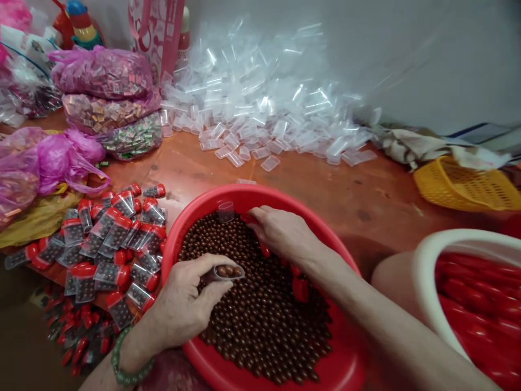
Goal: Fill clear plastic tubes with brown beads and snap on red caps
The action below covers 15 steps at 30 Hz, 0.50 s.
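My left hand (185, 298) grips a small clear plastic container (233, 277), its mouth facing up and filled with brown balls. Beneath both hands is a red basin (248, 193) holding a wide layer of shiny brown chocolate-like balls (260, 326). My right hand (280, 231) reaches over the basin's far part, its fingers curled and pinching what looks like a red cap (245, 218), partly hidden. Other red caps (300, 289) lie on the balls below my right forearm. An empty clear container (226, 212) stands among the balls near the far rim.
Filled, red-capped containers (118, 233) pile up left of the basin. Many empty clear containers (264, 114) are heaped against the wall. A white tub (427, 255) of red caps stands at right, below a yellow basket (459, 187). Pink bags (103, 73) sit at back left.
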{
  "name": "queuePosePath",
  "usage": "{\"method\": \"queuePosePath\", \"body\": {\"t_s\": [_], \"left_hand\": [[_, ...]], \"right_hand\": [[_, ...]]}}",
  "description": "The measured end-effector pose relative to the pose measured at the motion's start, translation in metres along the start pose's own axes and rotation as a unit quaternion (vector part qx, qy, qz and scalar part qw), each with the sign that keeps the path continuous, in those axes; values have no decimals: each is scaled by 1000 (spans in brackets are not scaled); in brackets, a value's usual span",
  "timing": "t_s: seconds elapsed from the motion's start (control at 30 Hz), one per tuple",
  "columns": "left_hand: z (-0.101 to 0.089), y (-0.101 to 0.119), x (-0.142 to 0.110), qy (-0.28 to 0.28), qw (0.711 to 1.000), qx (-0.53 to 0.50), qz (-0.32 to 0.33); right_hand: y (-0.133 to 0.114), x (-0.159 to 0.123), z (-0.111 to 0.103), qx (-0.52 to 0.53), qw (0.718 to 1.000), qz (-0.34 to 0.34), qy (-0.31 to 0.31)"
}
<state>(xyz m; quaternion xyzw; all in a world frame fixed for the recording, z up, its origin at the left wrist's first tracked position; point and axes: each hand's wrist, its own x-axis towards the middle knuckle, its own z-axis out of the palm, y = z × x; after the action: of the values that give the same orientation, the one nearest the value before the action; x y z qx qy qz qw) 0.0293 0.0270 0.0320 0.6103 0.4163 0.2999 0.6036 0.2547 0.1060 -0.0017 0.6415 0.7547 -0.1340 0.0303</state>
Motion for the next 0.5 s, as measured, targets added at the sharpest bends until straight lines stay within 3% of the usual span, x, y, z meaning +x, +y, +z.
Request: {"method": "queuePosePath", "body": {"t_s": [0.2, 0.37, 0.43, 0.5], "left_hand": [[0, -7, 5, 13, 995, -87, -45], [3, -10, 8, 14, 977, -203, -67], [5, -9, 7, 15, 975, -207, -79], [8, -7, 6, 18, 976, -202, -84]], "right_hand": [[-9, 8, 9, -4, 999, 22, -28], [-4, -20, -8, 142, 989, 6, 45], [-9, -37, -15, 274, 957, 21, 90], [-18, -52, -18, 464, 878, 59, 103]]}}
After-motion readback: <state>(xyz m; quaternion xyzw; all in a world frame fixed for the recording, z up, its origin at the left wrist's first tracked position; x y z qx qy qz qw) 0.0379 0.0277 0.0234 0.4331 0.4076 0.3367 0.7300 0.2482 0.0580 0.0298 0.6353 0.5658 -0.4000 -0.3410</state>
